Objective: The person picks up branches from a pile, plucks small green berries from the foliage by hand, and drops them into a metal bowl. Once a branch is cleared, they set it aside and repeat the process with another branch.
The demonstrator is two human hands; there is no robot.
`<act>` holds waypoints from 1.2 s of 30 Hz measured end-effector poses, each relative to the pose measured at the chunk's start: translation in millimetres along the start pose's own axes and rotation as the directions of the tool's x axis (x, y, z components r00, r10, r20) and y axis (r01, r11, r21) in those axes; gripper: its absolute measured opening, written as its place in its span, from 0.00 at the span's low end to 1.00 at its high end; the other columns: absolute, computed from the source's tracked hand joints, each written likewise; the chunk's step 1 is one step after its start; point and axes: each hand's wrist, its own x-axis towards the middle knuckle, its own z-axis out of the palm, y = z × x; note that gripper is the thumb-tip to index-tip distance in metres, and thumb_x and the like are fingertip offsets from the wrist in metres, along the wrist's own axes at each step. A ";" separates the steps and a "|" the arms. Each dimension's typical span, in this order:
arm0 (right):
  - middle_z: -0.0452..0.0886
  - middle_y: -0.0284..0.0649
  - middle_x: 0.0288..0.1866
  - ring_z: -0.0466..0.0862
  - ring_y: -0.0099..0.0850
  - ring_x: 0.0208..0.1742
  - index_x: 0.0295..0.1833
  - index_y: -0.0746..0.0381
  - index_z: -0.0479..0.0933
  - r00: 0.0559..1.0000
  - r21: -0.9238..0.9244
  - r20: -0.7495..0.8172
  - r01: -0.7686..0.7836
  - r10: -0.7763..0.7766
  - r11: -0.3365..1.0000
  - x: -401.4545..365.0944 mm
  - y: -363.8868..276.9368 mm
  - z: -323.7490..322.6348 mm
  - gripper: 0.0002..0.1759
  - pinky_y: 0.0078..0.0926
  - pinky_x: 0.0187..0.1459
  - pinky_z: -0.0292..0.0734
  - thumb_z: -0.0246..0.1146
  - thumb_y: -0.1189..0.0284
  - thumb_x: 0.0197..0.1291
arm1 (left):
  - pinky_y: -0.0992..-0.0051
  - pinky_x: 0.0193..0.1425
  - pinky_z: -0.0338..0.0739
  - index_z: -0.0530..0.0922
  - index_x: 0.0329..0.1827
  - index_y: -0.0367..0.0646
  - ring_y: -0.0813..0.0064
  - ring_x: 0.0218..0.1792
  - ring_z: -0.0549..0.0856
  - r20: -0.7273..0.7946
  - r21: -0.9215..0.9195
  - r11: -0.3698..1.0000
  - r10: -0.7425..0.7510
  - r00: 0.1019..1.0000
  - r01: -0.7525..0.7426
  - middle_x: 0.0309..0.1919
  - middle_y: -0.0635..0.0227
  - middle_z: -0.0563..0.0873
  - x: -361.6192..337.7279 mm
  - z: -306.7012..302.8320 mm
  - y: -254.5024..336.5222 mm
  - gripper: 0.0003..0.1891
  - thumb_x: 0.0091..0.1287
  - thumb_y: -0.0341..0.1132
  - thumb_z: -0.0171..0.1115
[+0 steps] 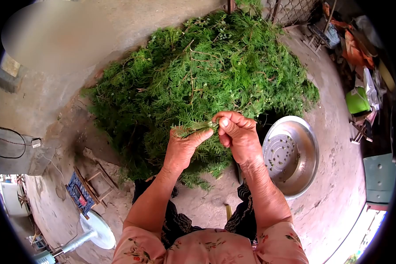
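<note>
My left hand [182,147] is closed around a green evergreen sprig [192,127], with the thumb lying along it. Close against the left thumb tip, my right hand [240,135] makes a pinch at the sprig's end; whatever sits between its thumb and forefinger is too small to make out. A pale green bud or seed cone [210,124] shows near the two thumbs. Beneath and beyond both hands spreads a large heap of cut evergreen branches [207,70]. To the right of my right forearm stands a metal basin [311,154] with several small green pieces on its bottom.
A small folding stool [86,193] and a standing fan [99,231] are on the left. Along the right wall lie piled odds and ends, among them a bright green container [357,100]. A teal box [379,178] stands farther down. Concrete floor [325,105] surrounds the heap.
</note>
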 end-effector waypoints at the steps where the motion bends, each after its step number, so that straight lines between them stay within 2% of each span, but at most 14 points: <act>1: 0.76 0.30 0.22 0.68 0.17 0.16 0.40 0.63 0.80 0.995 0.166 0.044 -0.090 0.084 0.982 0.4 0.2 -3.4 0.09 0.14 0.17 0.62 0.63 0.70 0.57 | 0.82 0.33 0.71 0.83 0.37 0.39 0.86 0.29 0.78 0.002 0.023 1.000 -0.016 1.000 0.016 0.29 0.76 0.84 -0.5 -0.5 -2.0 0.10 0.54 0.33 0.70; 6: 0.74 0.30 0.24 0.68 0.18 0.17 0.42 0.63 0.74 0.993 0.387 0.035 -0.121 0.117 0.914 3.5 -11.6 -14.8 0.09 0.15 0.17 0.60 0.62 0.71 0.58 | 0.79 0.34 0.72 0.83 0.37 0.38 0.84 0.29 0.78 0.067 0.153 0.988 0.022 0.998 -0.032 0.29 0.74 0.85 2.5 0.2 3.1 0.10 0.53 0.33 0.69; 13: 0.76 0.31 0.35 0.73 0.15 0.29 0.48 0.60 0.79 0.962 -0.097 0.185 -0.185 0.201 0.978 -5.8 -13.7 -12.8 0.16 0.11 0.26 0.68 0.62 0.63 0.58 | 0.79 0.36 0.73 0.82 0.35 0.38 0.83 0.30 0.79 0.122 0.184 0.981 -0.077 0.990 0.054 0.29 0.72 0.85 1.2 -3.2 11.5 0.11 0.52 0.34 0.70; 17: 0.75 0.30 0.28 0.73 0.17 0.31 0.45 0.63 0.80 0.981 -0.233 0.193 0.056 -0.010 0.971 -3.4 -3.6 -10.2 0.12 0.12 0.30 0.70 0.62 0.69 0.58 | 0.80 0.36 0.73 0.82 0.34 0.38 0.81 0.31 0.80 0.118 0.200 0.979 0.021 0.993 -0.045 0.29 0.72 0.85 2.3 1.3 13.0 0.10 0.53 0.35 0.69; 19: 0.75 0.30 0.29 0.73 0.19 0.31 0.45 0.63 0.80 0.878 -0.452 0.308 0.474 -0.366 0.756 1.4 6.1 -11.7 0.10 0.12 0.30 0.70 0.61 0.74 0.58 | 0.80 0.37 0.74 0.82 0.34 0.38 0.81 0.31 0.81 0.117 0.188 0.981 0.022 0.993 -0.044 0.30 0.71 0.85 1.5 1.9 12.3 0.10 0.53 0.34 0.69; 21: 0.76 0.30 0.27 0.72 0.18 0.26 0.43 0.63 0.80 0.900 -0.439 0.240 0.436 -0.365 0.786 -3.4 3.4 -5.3 0.07 0.12 0.26 0.68 0.60 0.76 0.59 | 0.80 0.38 0.74 0.82 0.35 0.38 0.80 0.32 0.81 0.120 0.177 0.983 0.024 0.993 -0.045 0.31 0.70 0.85 0.6 0.3 9.2 0.09 0.54 0.33 0.68; 22: 0.76 0.31 0.26 0.71 0.18 0.23 0.42 0.64 0.80 0.994 -0.182 0.062 0.102 -0.092 0.978 -5.2 -3.9 -2.3 0.07 0.12 0.23 0.66 0.60 0.75 0.59 | 0.80 0.38 0.74 0.82 0.36 0.38 0.80 0.32 0.81 0.090 0.091 0.995 -0.040 0.995 0.032 0.31 0.69 0.85 1.4 -2.7 4.8 0.09 0.54 0.32 0.68; 23: 0.76 0.31 0.25 0.70 0.18 0.20 0.40 0.64 0.80 0.972 0.143 -0.024 -0.230 0.236 0.963 -5.9 -7.5 -1.5 0.07 0.12 0.20 0.64 0.60 0.74 0.59 | 0.80 0.38 0.74 0.82 0.36 0.38 0.80 0.32 0.81 0.066 0.002 0.994 -0.109 0.992 0.109 0.32 0.69 0.85 1.1 -4.1 1.8 0.09 0.54 0.32 0.68; 28: 0.74 0.33 0.23 0.72 0.24 0.21 0.43 0.67 0.75 0.923 0.359 -0.346 -0.033 0.166 0.933 15.0 21.6 -67.1 0.09 0.19 0.23 0.68 0.60 0.75 0.58 | 0.83 0.20 0.65 0.80 0.33 0.42 0.85 0.25 0.77 -0.028 -0.230 0.953 -0.210 0.977 0.198 0.28 0.70 0.84 6.4 -5.2 8.3 0.07 0.53 0.29 0.68; 31: 0.75 0.34 0.22 0.73 0.27 0.21 0.39 0.69 0.75 0.662 0.475 -0.693 0.119 0.287 0.872 19.9 58.5 -154.2 0.07 0.22 0.25 0.72 0.61 0.77 0.56 | 0.84 0.15 0.58 0.78 0.35 0.43 0.87 0.18 0.72 -0.012 -0.372 0.922 -0.117 0.993 0.104 0.29 0.69 0.84 12.9 -11.6 2.5 0.07 0.55 0.29 0.66; 32: 0.75 0.35 0.22 0.74 0.28 0.22 0.39 0.70 0.74 0.673 -0.240 -0.732 -0.114 -0.102 0.964 5.5 74.5 -188.6 0.08 0.23 0.25 0.73 0.61 0.78 0.55 | 0.81 0.14 0.56 0.76 0.33 0.37 0.83 0.09 0.64 -0.057 -0.342 0.936 -0.111 0.992 0.085 0.23 0.69 0.78 13.8 -9.2 3.8 0.06 0.60 0.30 0.61; 33: 0.75 0.35 0.22 0.76 0.29 0.23 0.40 0.71 0.74 0.768 -0.819 -0.501 -0.273 -0.398 0.504 -12.1 86.0 -219.3 0.09 0.23 0.25 0.73 0.62 0.79 0.54 | 0.81 0.15 0.55 0.76 0.34 0.36 0.83 0.09 0.64 -0.053 -0.314 0.945 -0.116 0.992 0.093 0.17 0.72 0.74 14.5 -10.4 4.2 0.08 0.62 0.33 0.60; 34: 0.75 0.36 0.21 0.77 0.29 0.24 0.44 0.68 0.74 0.754 -0.834 -0.547 -0.454 -0.363 0.312 -21.6 87.0 -239.3 0.11 0.23 0.24 0.73 0.60 0.77 0.56 | 0.82 0.16 0.54 0.75 0.34 0.37 0.83 0.09 0.63 -0.037 -0.342 0.933 -0.131 0.991 0.111 0.16 0.72 0.73 15.2 -12.2 3.5 0.08 0.62 0.34 0.59; 36: 0.78 0.38 0.22 0.81 0.31 0.25 0.48 0.67 0.74 0.882 -0.777 -0.391 -0.470 -0.264 -0.419 -44.0 90.8 -277.8 0.15 0.27 0.27 0.75 0.60 0.70 0.57 | 0.82 0.17 0.54 0.75 0.37 0.38 0.84 0.10 0.63 0.014 -0.406 0.905 -0.136 0.991 0.130 0.13 0.74 0.69 17.4 -17.7 -0.3 0.09 0.65 0.37 0.56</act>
